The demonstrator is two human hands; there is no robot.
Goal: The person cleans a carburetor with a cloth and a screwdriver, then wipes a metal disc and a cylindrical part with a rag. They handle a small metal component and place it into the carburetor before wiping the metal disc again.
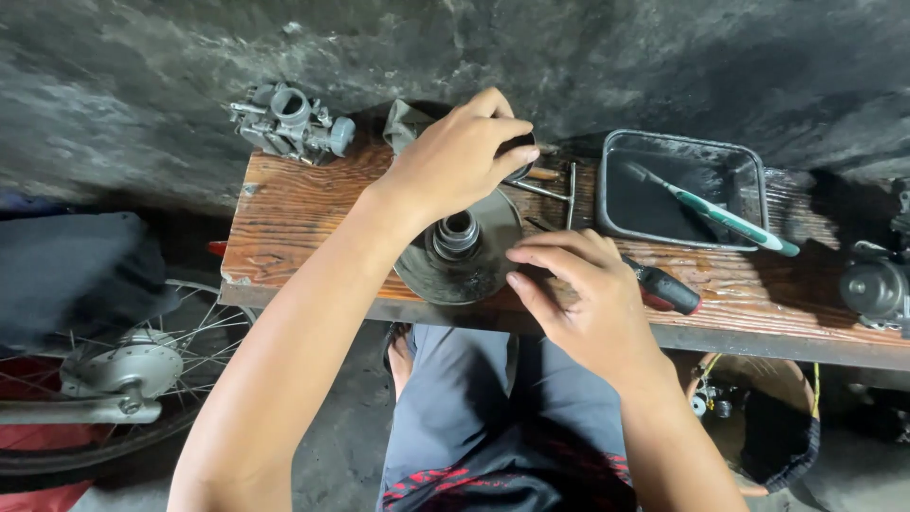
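At the frame's centre the round grey metal pulley disc (462, 251) sits at the near edge of the worn wooden table (294, 213), left hand (455, 156) curled over its far rim, fingers bent, right hand (578, 294) loosely spread beside it, so a careless nudge might tip it off

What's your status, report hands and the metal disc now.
Left hand on the far edge of the metal disc. Right hand open at its near edge. Screwdriver beside the right hand.
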